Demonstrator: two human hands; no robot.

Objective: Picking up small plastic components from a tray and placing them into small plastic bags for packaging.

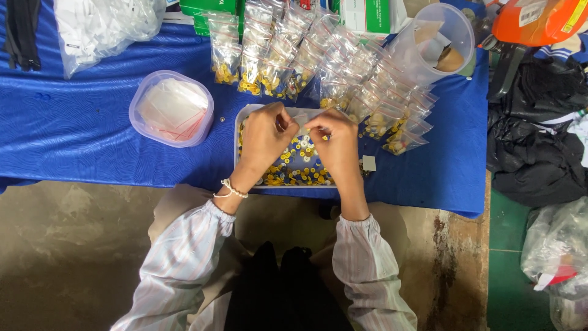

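Observation:
Over a white rectangular tray (240,116) of small yellow and white round pieces (294,175), both my hands hold a small clear zip bag (302,118) between them. My left hand (263,138) pinches its left side, my right hand (335,142) its right side, fingertips almost touching. The bag's contents are hidden by my fingers. A bead bracelet circles my left wrist. The tray rests near the front edge of a blue cloth-covered table (79,135).
Rows of filled clear zip bags (318,58) lie behind the tray. A round tub of empty bags (172,108) stands left; a tilted clear tub (438,43) at back right. Green boxes (211,12) and a white plastic bag (104,24) lie behind. Dark bags (539,141) sit right.

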